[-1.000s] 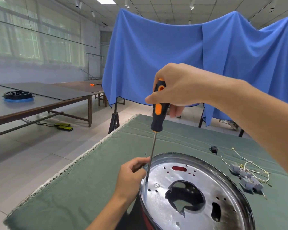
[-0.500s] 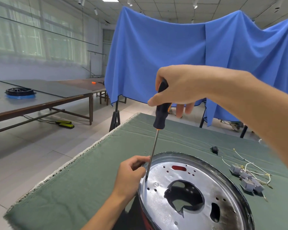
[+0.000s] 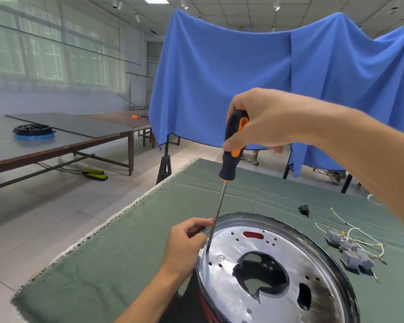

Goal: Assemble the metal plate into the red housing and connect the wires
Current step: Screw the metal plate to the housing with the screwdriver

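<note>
1. No legible writing.
2. Metal plate (image 3: pixel 273 273) sits in the red housing (image 3: pixel 207 308) at the near edge of the green cloth (image 3: pixel 117 259).
3. Left hand (image 3: pixel 184 245) rests at the plate's left rim, fingers curled beside the screwdriver (image 3: pixel 229 159) shaft; whether they grasp anything cannot be told.
4. Right hand (image 3: pixel 264 120) grips the handle; the tip meets the plate near the left fingers.
5. Wires (image 3: pixel 350 243) with grey connectors lie right of the plate.
6. Beyond: blue drape (image 3: pixel 219 78), long tables (image 3: pixel 56 141), windows.
</note>
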`<state>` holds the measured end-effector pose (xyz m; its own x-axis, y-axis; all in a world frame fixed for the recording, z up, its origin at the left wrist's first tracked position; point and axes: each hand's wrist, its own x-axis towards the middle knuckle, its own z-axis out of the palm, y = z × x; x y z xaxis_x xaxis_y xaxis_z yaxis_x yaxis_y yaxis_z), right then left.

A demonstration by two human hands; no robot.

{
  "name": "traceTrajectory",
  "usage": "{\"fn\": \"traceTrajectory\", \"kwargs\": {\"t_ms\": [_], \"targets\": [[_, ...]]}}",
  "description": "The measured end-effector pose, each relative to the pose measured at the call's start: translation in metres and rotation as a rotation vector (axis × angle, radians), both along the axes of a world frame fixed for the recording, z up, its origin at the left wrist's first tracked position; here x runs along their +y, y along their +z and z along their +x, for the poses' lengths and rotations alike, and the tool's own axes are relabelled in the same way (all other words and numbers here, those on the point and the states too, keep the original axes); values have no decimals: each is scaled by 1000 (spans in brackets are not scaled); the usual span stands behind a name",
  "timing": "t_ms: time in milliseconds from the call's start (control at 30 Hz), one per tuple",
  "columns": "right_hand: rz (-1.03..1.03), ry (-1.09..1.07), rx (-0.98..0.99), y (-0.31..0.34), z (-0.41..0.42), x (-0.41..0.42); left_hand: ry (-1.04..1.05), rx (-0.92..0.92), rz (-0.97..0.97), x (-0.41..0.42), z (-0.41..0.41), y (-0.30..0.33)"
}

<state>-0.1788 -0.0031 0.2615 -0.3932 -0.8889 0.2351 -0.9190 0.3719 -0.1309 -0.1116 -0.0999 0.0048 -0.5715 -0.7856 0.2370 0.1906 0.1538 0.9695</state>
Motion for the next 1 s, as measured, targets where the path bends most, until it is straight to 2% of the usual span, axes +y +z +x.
{"fn": "traceTrajectory", "kwargs": {"t_ms": [133,200,300,333,500,600,700,767,833,1000], "targets": [[-166,-59,132,-16,-2,-8,-8,5,10,2,1,3],[-172,-85,156,-17,-3,-11,-11,6,13,2,2,2],[-48,5,-143,-7,-1,-6,-7,-4,11,3,2,2],[-51,27,-190,-6,-1,-4,-8,-10,8,3,1,2],[-273,-73,113,-26,-3,-11,21,-33,-3,0,0,0],[-276,-146,168,-25,-3,-14,21,-32,-1,0,0,0],[-130,8,-94,-20,-3,-9,12,-26,5,2,1,1],[-139,91,-234,-22,-4,-7,8,-18,10,1,1,1],[-200,66,-150,-25,-4,-6,11,-22,15,0,0,1],[-325,-112,333,-36,1,-17,-30,16,37,2,1,3]]}}
